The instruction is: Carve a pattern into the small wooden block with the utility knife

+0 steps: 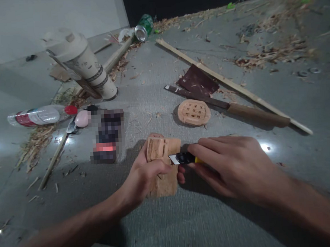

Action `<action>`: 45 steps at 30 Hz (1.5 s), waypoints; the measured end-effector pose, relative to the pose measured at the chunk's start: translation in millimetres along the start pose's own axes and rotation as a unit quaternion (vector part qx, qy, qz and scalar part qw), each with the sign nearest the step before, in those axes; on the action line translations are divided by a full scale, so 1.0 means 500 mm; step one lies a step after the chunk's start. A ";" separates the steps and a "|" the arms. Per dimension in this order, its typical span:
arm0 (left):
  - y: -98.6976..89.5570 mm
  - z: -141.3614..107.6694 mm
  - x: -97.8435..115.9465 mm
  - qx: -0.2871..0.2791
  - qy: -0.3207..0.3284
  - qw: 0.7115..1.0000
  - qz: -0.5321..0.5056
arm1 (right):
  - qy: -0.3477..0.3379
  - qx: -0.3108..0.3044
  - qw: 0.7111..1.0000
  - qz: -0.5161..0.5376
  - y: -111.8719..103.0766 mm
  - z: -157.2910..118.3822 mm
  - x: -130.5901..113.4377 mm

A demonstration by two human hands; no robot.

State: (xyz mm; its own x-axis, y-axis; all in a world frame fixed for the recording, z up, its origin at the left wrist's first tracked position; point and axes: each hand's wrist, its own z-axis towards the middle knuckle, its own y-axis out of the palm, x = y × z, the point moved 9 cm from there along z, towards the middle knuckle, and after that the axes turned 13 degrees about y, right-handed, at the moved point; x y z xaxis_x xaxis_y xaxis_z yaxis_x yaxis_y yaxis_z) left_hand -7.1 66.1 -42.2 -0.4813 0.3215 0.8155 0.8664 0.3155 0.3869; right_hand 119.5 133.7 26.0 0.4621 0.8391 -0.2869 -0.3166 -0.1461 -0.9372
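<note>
Nearest, the left hand (145,171) grips a wooden block (165,185) from its left side, thumb across the near face and fingers curled behind. The block's long axis runs roughly from near to far, and the right hand (228,160) is close on its right, closed around a utility knife (186,158). The knife points left, crosswise to the block, its pale blade (174,160) against or just over the wood beside the left thumb; whether the edge bites in cannot be told. Beyond the right hand, a round carved wooden piece (194,113) lies flat on the grey textured surface (149,91), just nearer than a long flat tool (256,115) with a wooden handle. Behind that tool are a dark red sheet (198,80) and a slim wooden strip (235,87) slanting away to the left. Off to the left lie a pixelated dark object (107,136), a pink ball-like thing (82,118) and a red-capped bottle (45,115), with a pale tumbler (94,70) past them. Farthest, a green can (144,28) lies on its side, wood shavings (275,53) scatter rightward, and a pale panel (49,15) meets a dark background.
</note>
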 end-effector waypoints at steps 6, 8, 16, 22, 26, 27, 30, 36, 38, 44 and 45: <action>-0.001 -0.003 -0.002 0.016 -0.004 1.000 -0.007 | 0.006 0.027 0.999 -0.032 -0.001 -0.004 -0.015; 0.009 -0.011 -0.011 0.002 -0.003 1.000 -0.023 | 0.023 0.053 0.996 -0.062 -0.015 -0.004 -0.003; 0.040 -0.029 -0.033 -0.087 -0.005 0.995 -0.057 | 0.193 0.175 0.959 -0.107 -0.103 -0.007 0.138; 0.003 -0.001 0.029 -0.006 0.050 0.999 0.018 | 0.038 0.062 0.997 -0.024 -0.023 -0.003 0.032; -0.003 -0.003 0.014 0.023 0.020 0.999 0.016 | 0.011 0.019 1.000 -0.008 -0.008 -0.001 0.004; -0.004 -0.004 0.012 0.029 0.017 0.999 0.016 | 0.008 0.016 1.000 -0.009 -0.008 0.000 0.002; -0.007 -0.006 0.010 0.045 0.006 0.999 0.024 | 0.005 0.012 1.000 -0.014 -0.009 0.000 0.001; 0.004 -0.010 0.014 0.049 0.000 0.999 0.025 | 0.002 0.011 1.000 -0.017 -0.002 -0.005 -0.002; 0.005 -0.011 0.011 0.041 0.001 0.999 0.027 | 0.003 0.022 0.999 -0.033 -0.004 -0.005 -0.004; 0.024 -0.008 0.015 -0.051 0.026 0.998 0.022 | 0.012 0.103 0.990 -0.093 -0.032 -0.007 -0.005; 0.024 -0.008 0.016 -0.053 0.029 0.998 0.016 | 0.010 0.106 0.990 -0.095 -0.033 -0.007 -0.006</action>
State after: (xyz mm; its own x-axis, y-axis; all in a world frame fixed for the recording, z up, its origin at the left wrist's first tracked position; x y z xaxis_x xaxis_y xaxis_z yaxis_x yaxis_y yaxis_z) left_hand 0.1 68.9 -29.2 -0.4472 0.2776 0.8503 0.8919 0.2093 0.4008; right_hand 126.4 131.9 41.7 0.5458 0.8299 -0.1160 -0.3885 0.1279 -0.9125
